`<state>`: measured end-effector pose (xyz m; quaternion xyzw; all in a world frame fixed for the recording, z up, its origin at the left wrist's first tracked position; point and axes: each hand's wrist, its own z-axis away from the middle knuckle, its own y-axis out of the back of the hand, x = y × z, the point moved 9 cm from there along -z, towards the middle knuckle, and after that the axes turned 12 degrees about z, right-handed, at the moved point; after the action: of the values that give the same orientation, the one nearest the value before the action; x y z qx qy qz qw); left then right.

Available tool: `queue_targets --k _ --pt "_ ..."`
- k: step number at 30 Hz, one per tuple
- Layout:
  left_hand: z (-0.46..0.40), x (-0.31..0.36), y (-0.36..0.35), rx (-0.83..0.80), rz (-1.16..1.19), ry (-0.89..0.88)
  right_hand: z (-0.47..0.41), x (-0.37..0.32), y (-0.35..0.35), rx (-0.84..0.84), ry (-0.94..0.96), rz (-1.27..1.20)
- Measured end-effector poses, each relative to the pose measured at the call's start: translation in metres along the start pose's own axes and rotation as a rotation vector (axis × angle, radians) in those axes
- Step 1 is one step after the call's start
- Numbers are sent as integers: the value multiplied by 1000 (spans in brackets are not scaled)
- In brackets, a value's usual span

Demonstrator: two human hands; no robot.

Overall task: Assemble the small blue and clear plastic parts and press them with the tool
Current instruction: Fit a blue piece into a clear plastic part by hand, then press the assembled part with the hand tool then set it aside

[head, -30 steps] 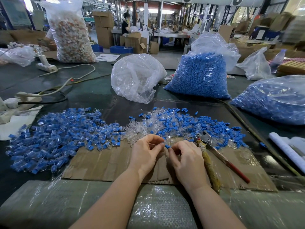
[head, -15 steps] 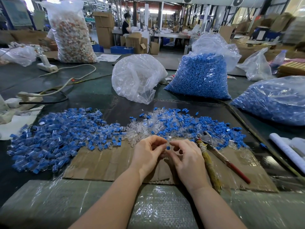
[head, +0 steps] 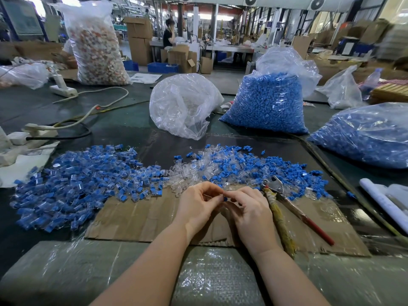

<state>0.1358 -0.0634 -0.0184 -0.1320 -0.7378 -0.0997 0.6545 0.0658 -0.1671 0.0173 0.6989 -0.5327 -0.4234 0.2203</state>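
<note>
My left hand (head: 198,206) and my right hand (head: 251,215) meet fingertip to fingertip over the cardboard sheet (head: 141,217). Between them they pinch a small blue part (head: 225,199); whether a clear part is with it stays hidden by the fingers. Just beyond the hands lies a mixed heap of loose clear and blue parts (head: 231,166). A larger heap of joined blue-and-clear pieces (head: 72,184) spreads to the left. The pressing pliers (head: 278,202), with one cloth-wrapped handle and one red handle, lie on the cardboard right of my right hand.
Behind the heaps stand a clear bag (head: 183,107), a full bag of blue parts (head: 269,102) and another blue bag (head: 364,135) at the right. Power strips and cables (head: 66,124) lie at the left. A bubble-wrapped block (head: 198,277) runs along the near edge.
Both hands have drawn closer together and risen slightly off the cardboard, with the small blue part now pinched between the fingertips. The pliers have not moved.
</note>
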Motion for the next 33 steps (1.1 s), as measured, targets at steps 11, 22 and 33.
queue_targets --k 11,22,33 --pt "-4 -24 6 110 424 175 7 63 21 -245 -509 618" --pt "-9 -26 10 140 512 209 15 83 36 -445 -602 672" --pt "-14 -32 21 179 558 248 -1 7 5 -638 -330 -48"
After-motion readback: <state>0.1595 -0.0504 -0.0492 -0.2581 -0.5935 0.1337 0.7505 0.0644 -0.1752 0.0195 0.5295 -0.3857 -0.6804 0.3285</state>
